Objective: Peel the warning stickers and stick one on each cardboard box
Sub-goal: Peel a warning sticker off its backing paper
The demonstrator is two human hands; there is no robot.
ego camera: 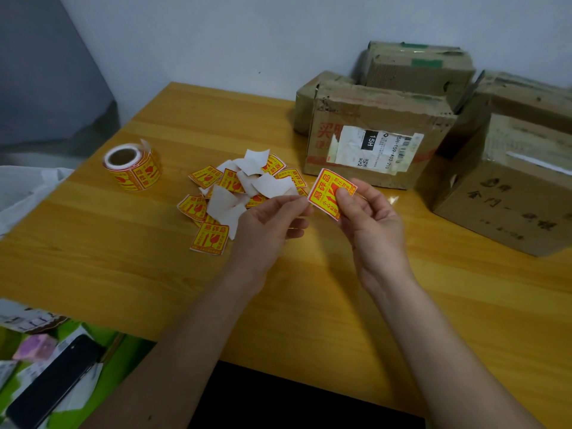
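Right hand (368, 212) pinches a yellow-red sticker (332, 193) by thumb + fingers, held above the tabletop (123, 258), just in front of the labelled box (377, 134). Left hand (269, 221) pinches the sticker's left edge w/ thumb + forefinger, other fingers curled. Behind left hand: pile (241, 193) of cut stickers + white backing scraps. Roll (133, 167) stands farther left. More boxes at back right, incl. one w/ dark writing (507, 193). Phone (52, 382) lower left, off the tabletop.
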